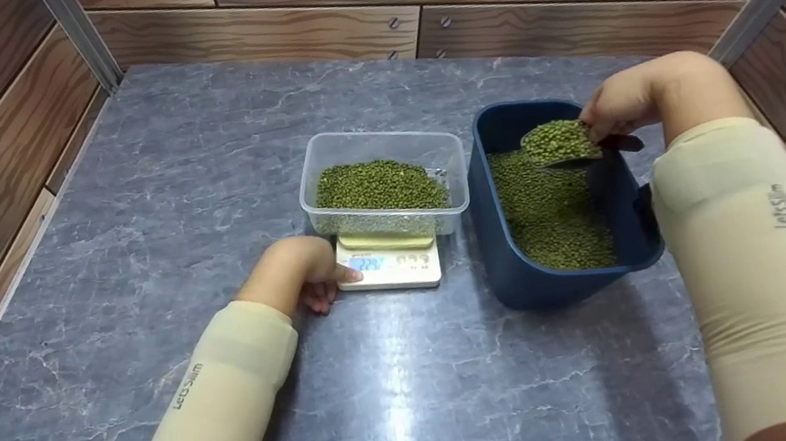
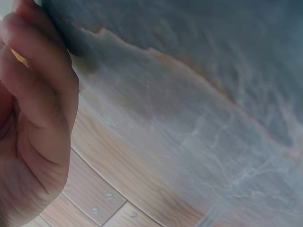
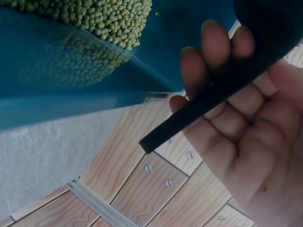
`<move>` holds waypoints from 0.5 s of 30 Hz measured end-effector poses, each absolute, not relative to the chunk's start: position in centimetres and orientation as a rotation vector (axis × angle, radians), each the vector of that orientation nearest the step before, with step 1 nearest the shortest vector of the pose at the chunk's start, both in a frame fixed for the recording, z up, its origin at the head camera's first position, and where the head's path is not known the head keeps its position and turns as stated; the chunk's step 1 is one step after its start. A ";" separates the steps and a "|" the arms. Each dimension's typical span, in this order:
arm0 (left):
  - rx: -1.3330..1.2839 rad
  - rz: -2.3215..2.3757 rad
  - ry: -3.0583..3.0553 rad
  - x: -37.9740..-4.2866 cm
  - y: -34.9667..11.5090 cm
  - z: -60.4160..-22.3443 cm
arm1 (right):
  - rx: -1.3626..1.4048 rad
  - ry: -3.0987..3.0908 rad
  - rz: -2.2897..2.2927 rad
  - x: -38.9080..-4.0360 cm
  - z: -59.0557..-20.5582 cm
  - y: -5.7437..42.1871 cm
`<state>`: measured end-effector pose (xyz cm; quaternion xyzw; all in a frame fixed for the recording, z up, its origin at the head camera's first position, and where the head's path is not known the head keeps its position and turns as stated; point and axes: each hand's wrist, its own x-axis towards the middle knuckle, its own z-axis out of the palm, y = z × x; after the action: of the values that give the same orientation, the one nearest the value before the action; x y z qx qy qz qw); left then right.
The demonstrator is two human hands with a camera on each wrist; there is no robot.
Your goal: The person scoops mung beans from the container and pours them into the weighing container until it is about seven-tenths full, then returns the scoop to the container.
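My right hand (image 1: 627,101) grips the dark handle (image 3: 199,109) of a scoop heaped with green mung beans (image 1: 558,142), held over a deep blue bin (image 1: 563,286). More mung beans (image 1: 547,210) cover the bin's floor. A clear plastic container (image 1: 389,217), partly filled with beans, sits on a white kitchen scale (image 1: 399,273) whose lit display seems to begin with 229. At the scale's left front corner is my left hand (image 1: 302,268), one finger touching its top beside the display and the others lower, by the table. In the left wrist view those fingers (image 2: 40,80) are loosely bent.
The grey marbled table (image 1: 140,205) carries the scale, with the bin close to the container's right side. Wood-patterned panels (image 1: 267,27) wall in the back and both sides, with metal posts (image 1: 80,41) at the corners.
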<state>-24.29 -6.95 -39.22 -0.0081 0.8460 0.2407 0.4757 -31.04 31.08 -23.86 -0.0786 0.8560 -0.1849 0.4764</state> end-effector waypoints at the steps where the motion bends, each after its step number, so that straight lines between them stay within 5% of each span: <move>1: -0.024 0.590 2.067 -24.3 -7.0 -39.2 | -0.193 2.102 -0.446 -31.0 -23.8 31.0; 15: -0.022 0.573 2.059 -24.4 -6.9 -39.2 | -0.269 2.202 -0.341 -31.6 -22.6 25.9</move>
<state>-24.42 -6.90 -39.19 -0.0092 0.8445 0.2350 0.4811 -31.55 25.93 -22.63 -0.1081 0.8840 -0.1368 0.4338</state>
